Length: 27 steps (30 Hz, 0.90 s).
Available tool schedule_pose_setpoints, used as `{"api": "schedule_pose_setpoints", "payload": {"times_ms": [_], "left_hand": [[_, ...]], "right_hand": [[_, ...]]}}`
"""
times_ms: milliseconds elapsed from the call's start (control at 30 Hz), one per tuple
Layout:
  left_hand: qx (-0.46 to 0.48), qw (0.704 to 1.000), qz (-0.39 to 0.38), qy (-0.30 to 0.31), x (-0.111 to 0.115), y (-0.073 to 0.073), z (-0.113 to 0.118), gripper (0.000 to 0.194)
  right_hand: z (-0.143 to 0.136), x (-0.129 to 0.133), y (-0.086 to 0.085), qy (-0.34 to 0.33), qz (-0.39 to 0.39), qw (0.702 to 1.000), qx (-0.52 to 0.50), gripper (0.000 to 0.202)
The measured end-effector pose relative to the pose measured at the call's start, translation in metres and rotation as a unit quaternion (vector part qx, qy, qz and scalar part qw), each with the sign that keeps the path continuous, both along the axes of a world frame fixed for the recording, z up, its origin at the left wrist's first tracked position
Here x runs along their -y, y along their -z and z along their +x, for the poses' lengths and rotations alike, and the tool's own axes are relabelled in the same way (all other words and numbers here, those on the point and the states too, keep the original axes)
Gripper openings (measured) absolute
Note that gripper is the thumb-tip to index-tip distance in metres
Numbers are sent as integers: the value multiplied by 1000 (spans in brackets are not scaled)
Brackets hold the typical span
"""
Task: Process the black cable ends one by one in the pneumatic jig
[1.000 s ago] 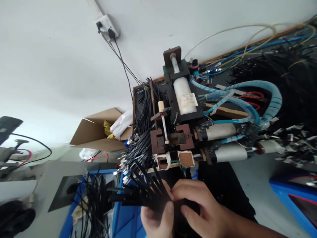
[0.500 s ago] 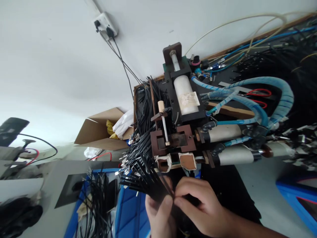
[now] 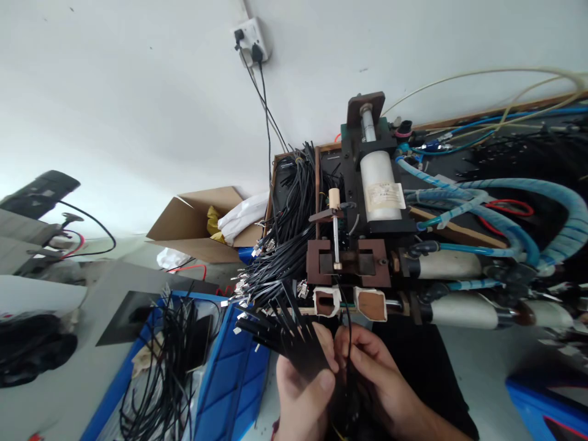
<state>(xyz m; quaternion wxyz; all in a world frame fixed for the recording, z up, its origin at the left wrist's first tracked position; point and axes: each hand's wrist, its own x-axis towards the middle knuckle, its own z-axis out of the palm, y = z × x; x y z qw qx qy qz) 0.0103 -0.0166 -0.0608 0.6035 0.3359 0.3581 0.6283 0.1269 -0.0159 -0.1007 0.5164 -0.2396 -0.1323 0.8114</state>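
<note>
My left hand (image 3: 301, 395) is closed round a fanned bundle of flat black cables (image 3: 296, 343), several with pale tips, pointing up and to the left. My right hand (image 3: 379, 373), close beside it, pinches a single thin black cable (image 3: 350, 321). That cable rises from the fingers toward the brown metal clamp (image 3: 316, 262) of a pneumatic press. Just above my hands are the press's two brown pads (image 3: 371, 304) with white wrapped edges. The lower part of the bundle is dark and its ends cannot be made out.
More black cables with white ends (image 3: 285, 257) lie heaped left of the press. A white air cylinder (image 3: 381, 184) and blue-striped hoses (image 3: 551, 202) stand behind and to the right. A blue crate (image 3: 234, 373) with cables and an open cardboard box (image 3: 193, 226) are at left.
The view has shifted, so the press appears further right. My right hand has drawn slightly apart from the left, and a single cable now shows upright between its fingers and the press.
</note>
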Motion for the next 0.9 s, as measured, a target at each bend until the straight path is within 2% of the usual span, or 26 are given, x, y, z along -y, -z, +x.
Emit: {"api": "schedule_pose_setpoints", "payload": {"times_ms": [267,600,733,900], "left_hand": [[-4,1000,-17,21,5,0,-1,24],[-16,1000,-6,21,7,0,-6,24],[-12,999,-7,37,6,-4,-5,24],[-19,999,-22,19,5,-9,-2,26]], "right_hand": [[1,6,2,23,22,999,11,20],[0,-1,-4,-18,-25,999,-9,21],[2,-2,-8,-24,-19,999,-14,21],[3,-5,-11,-30,-17,999,-18,21]]}}
